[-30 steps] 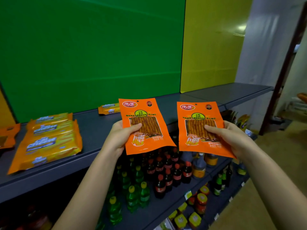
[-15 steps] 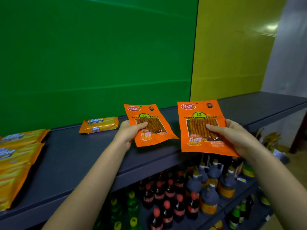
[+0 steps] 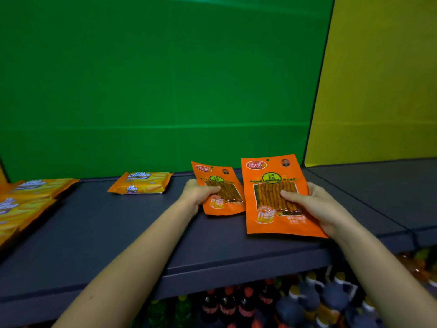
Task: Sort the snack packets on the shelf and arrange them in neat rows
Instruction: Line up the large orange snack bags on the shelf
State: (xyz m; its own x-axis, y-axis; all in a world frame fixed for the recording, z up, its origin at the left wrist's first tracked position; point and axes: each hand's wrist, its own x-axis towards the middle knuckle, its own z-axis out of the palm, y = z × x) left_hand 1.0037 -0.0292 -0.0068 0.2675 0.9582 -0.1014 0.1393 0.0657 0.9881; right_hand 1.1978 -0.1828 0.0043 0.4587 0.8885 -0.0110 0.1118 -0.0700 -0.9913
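I hold two flat orange snack packets with clear windows showing brown sticks. My left hand (image 3: 198,193) grips the smaller-looking left orange packet (image 3: 224,204), which lies low over the dark shelf (image 3: 113,228) near the back. My right hand (image 3: 314,204) grips the right orange packet (image 3: 274,216) by its right side, thumb across the window, tilted over the shelf's front half. The two packets sit side by side, edges nearly touching. A yellow Cal Cheese wafer pack (image 3: 142,183) lies alone to the left at the back.
Several yellow wafer packs (image 3: 26,202) are stacked at the shelf's far left. A green panel (image 3: 153,86) and a yellow panel (image 3: 378,86) back the shelf. Below the front edge stand dark soda and sauce bottles (image 3: 295,306). A seam (image 3: 369,202) divides the shelf boards at right.
Both hands have carried the orange packets forward and down, from in front of the shelf edge to over its surface. The view has shifted right and closer.
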